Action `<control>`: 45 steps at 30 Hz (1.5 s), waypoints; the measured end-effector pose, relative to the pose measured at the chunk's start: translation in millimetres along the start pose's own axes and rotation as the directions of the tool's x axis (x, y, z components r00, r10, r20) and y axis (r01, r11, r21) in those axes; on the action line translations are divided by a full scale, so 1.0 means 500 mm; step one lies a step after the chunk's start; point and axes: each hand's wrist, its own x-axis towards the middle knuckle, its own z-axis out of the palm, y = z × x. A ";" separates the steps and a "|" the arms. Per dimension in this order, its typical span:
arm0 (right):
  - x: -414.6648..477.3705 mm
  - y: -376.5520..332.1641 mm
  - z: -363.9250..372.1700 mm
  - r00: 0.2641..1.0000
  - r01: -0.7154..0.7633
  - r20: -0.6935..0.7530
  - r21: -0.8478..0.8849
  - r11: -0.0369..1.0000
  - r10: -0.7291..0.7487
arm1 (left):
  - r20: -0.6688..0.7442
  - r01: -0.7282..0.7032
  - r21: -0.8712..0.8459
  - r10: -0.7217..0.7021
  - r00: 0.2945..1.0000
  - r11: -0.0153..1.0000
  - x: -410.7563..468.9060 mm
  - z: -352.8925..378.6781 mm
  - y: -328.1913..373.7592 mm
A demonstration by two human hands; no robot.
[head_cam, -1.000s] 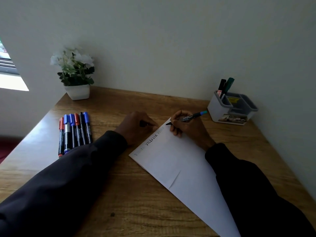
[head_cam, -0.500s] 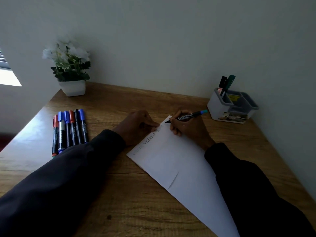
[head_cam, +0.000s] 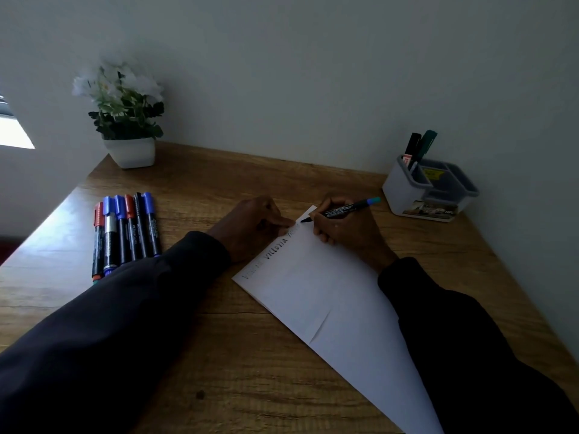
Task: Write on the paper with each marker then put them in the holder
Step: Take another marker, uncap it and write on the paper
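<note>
A white paper [head_cam: 329, 292] lies slanted on the wooden desk, with dark lettering along its upper left edge. My right hand [head_cam: 341, 227] grips a black marker with a teal end [head_cam: 344, 209], uncapped, its tip at the paper's top corner. My left hand [head_cam: 253, 227] rests at the paper's left edge, index fingertip on the sheet, fingers curled round something small and dark that looks like the marker's cap. Several capped markers [head_cam: 125, 230], red, blue and black, lie in a row at the left. A grey and white holder [head_cam: 429, 189] at the back right has two markers [head_cam: 419, 145] in it.
A white pot of white flowers [head_cam: 125, 120] stands at the desk's back left corner. The wall runs along the back and right side of the desk [head_cam: 219, 355]. A bright window shows at the far left.
The marker tip has crept a little further along the line of writing toward the paper's top corner. My left hand stays at the paper's edge. The view shifted slightly.
</note>
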 end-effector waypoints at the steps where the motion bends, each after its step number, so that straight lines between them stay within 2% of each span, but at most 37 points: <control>1: -0.001 -0.002 0.000 1.000 -0.004 0.000 0.005 1.000 0.004 | 0.000 0.004 -0.003 -0.004 1.000 1.000 -0.001 0.000 0.000; 20: 0.002 0.004 -0.001 0.999 0.039 -0.023 -0.003 0.999 -0.039 | -0.025 -0.002 -0.043 0.001 1.000 0.999 0.000 0.002 -0.002; 31: 0.005 0.001 -0.002 0.999 0.001 -0.038 -0.011 1.000 -0.002 | 0.048 -0.044 0.036 0.043 0.998 0.998 0.002 -0.001 -0.004; 45: 0.004 0.004 0.000 0.998 0.030 -0.055 -0.029 0.999 -0.032 | 0.041 -0.034 0.056 0.032 0.999 0.998 0.003 0.000 0.000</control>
